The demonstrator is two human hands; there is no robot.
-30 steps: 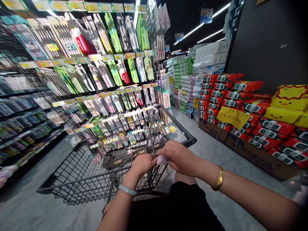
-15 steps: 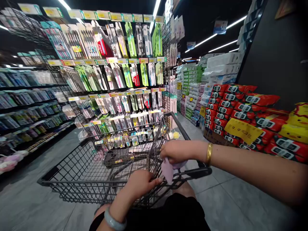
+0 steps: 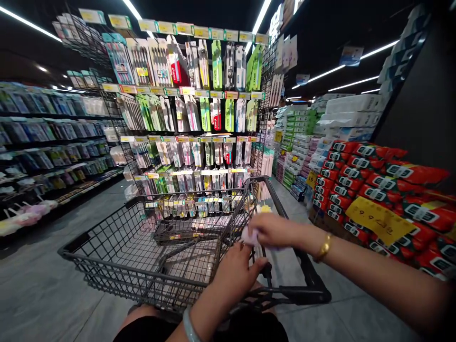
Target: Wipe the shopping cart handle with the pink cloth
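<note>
My right hand (image 3: pixel 270 229), a gold bangle at its wrist, is closed on a pale lilac cloth (image 3: pixel 250 236). It presses the cloth against the bars at the handle end of a black wire shopping cart (image 3: pixel 142 268). My left hand (image 3: pixel 238 266), below a pale bangle, lies over the cart's near frame. Its fingers bend over the bars beside the cloth, while the thumb points toward the handle (image 3: pixel 302 293). The fingertips are partly hidden.
Ahead stands a rack of packaged toothbrushes (image 3: pixel 204 114). Stacked red packs (image 3: pixel 381 190) with a yellow price sign (image 3: pixel 379 221) line the right side. Shelves of goods (image 3: pixel 53 137) run along the left, with grey floor tiles between.
My right hand has shifted with the cloth, which is now bunched higher on the bars. My left hand has moved forward and right, closer to the cloth. The view has turned slightly left.
</note>
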